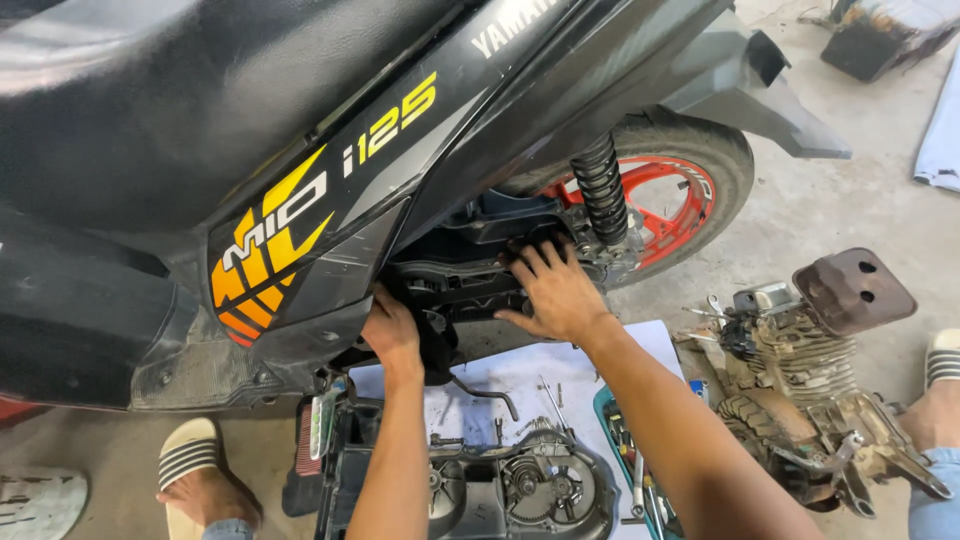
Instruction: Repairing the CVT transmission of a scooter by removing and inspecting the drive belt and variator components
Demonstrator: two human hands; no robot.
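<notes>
A black scooter (pixel 300 150) with yellow and orange markings fills the upper left. Its rear wheel has a red rim (pixel 672 205), with a black coil shock absorber (pixel 604 188) in front of it. My left hand (pixel 390 330) reaches under the side panel into the dark engine bay, its fingers hidden. My right hand (pixel 553 290) lies flat with fingers spread on the black engine parts (pixel 470 285) just left of the shock. Whether either hand grips something is not visible.
A grey removed engine cover (pixel 520 485) lies on white paper (pixel 560 365) below my arms. A teal tool tray (pixel 625 460) sits beside it. A dirty, rusty engine (pixel 810 380) stands at the right. Striped sandals on feet show at lower left (pixel 195 455) and far right (pixel 942 360).
</notes>
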